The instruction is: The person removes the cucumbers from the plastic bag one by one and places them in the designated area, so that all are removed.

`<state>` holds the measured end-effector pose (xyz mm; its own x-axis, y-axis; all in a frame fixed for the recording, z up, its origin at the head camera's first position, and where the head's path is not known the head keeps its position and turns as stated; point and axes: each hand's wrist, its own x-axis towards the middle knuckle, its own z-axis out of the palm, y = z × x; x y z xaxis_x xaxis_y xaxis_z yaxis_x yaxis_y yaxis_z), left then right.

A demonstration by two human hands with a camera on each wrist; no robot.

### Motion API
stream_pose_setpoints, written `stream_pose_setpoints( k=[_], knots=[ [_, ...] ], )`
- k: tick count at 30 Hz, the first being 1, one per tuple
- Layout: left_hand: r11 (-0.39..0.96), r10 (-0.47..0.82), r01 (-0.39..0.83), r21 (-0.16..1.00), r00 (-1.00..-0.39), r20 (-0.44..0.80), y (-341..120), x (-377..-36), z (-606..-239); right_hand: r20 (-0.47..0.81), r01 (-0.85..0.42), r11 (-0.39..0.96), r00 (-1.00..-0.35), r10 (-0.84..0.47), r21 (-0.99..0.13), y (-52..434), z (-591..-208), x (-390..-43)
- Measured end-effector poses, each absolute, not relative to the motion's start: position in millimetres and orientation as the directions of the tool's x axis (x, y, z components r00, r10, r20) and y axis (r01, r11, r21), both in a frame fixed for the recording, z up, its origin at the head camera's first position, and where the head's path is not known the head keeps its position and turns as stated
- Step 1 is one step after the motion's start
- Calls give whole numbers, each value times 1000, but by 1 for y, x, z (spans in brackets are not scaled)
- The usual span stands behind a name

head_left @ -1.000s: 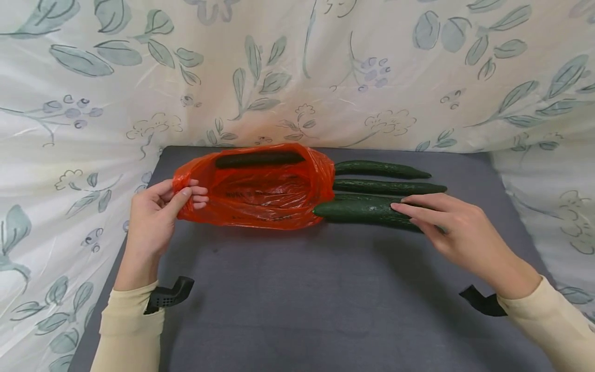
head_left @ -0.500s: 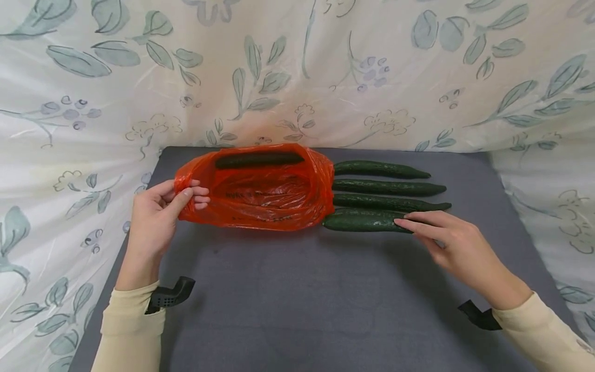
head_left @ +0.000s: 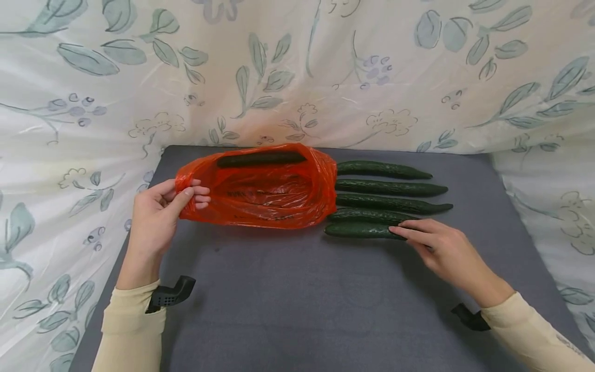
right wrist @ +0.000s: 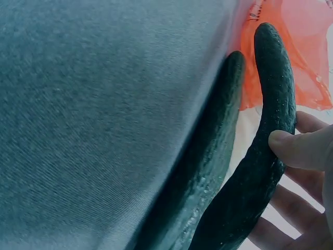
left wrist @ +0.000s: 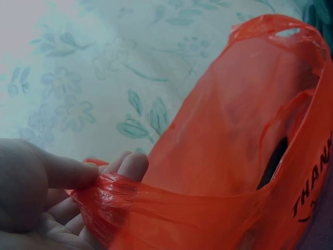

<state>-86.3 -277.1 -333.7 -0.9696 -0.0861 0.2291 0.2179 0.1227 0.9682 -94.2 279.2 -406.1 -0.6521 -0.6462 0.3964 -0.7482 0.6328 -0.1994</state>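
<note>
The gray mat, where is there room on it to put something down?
The gray mat is bare across its whole near half, between the two sleeves and in front of the orange bag. A smaller bare strip runs along its right edge, past the cucumber tips. It is crowded at the back, where the bag and five cucumbers lie side by side.

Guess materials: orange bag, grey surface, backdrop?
Orange bag: thin plastic film, glossy and see-through; it crinkles, and a cucumber shows darkly through it. Grey surface: looks like matte woven or felt-like fabric, with fine texture in the right wrist view. Backdrop: probably printed cloth, softly creased with a slight sheen.
</note>
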Motion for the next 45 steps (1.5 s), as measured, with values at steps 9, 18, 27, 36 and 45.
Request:
stream_pose_setpoints(
  k=[9,18,27,36,45],
  knots=[
    [101,-65,221,970,-971,228,-278,-86,-337,369,-733,643,-673,-640,-223,277,-423,-96],
    [92,-61,227,970,-971,233,-278,-87,-336,329,-689,682,-721,-610,-246,280,-437,-99],
    [81,-54,224,971,-972,229,-278,-87,-337,349,-692,682,-716,-605,-238,282,-447,-103],
    [74,-51,224,972,-972,228,-278,-86,-336,356,-698,688,-705,-613,-200,282,-450,-106],
    [96,-60,216,972,-973,222,-277,-85,-335,377,-692,703,-703,-603,-165,282,-449,-105]
  ],
)
